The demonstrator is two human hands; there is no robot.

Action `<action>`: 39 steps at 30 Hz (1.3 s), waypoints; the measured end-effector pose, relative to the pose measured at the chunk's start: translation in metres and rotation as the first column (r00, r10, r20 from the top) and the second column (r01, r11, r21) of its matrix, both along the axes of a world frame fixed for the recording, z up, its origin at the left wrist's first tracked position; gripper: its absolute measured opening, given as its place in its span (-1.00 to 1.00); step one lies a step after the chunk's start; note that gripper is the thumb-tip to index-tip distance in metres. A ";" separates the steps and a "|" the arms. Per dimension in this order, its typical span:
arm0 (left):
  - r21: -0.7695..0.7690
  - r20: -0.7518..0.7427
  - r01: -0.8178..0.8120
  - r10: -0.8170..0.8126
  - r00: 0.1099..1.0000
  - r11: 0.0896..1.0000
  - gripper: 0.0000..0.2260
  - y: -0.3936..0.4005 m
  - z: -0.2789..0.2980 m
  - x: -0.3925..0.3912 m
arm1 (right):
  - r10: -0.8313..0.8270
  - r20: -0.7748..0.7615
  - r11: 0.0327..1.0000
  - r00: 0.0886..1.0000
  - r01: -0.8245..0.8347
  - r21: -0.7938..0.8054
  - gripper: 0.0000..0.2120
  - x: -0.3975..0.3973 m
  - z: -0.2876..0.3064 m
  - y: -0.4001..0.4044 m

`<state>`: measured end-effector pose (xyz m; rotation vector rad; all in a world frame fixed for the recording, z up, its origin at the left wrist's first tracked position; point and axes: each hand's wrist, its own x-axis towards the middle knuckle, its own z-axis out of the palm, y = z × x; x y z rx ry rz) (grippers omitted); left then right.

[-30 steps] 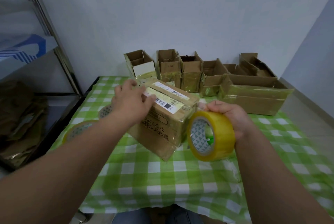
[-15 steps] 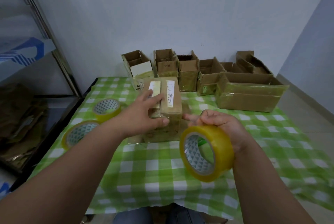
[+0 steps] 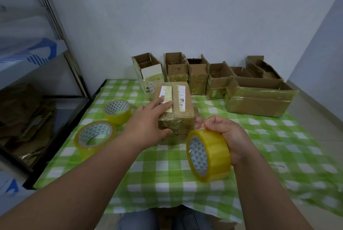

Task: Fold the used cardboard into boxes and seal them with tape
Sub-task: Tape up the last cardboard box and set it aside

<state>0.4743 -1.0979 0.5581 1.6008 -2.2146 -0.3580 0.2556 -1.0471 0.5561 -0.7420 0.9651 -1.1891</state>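
A small closed cardboard box (image 3: 182, 105) with white labels and shiny tape along its top stands in the middle of the green checked table (image 3: 167, 179). My left hand (image 3: 148, 122) lies on its near left corner, fingers stretched over the top and thumb against the front face. My right hand (image 3: 226, 137) grips a yellow tape roll (image 3: 208, 155) just in front of the box to the right. A short clear strip of tape runs from the roll toward the box's near right corner.
Two more tape rolls (image 3: 117, 111) (image 3: 94, 137) lie at the left of the table. Several open cardboard boxes (image 3: 196, 74) line the far edge, with a large one (image 3: 258, 100) at the right. A metal shelf (image 3: 42, 88) with flattened cardboard stands to the left.
The box has been turned from a tilted, angled pose to stand square on the table. My left hand shifted to its near left corner. The roll in my right hand moved down and nearer to me.
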 end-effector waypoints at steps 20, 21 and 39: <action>0.256 -0.614 0.189 0.009 0.789 0.948 -0.84 0.059 0.037 -0.016 | 0.081 -0.189 0.981 0.979 -0.112 -0.160 -0.95 0.033 0.021 0.030; 0.248 -0.585 0.180 -0.001 0.811 0.952 -0.88 0.061 0.038 -0.016 | 0.069 -0.210 0.982 0.975 -0.104 -0.160 -0.97 0.034 0.021 0.031; 0.094 -0.559 -0.250 0.259 0.788 0.964 -0.85 0.058 0.045 0.007 | 0.065 -0.439 0.957 0.896 -0.180 -0.225 -0.46 0.026 0.010 0.048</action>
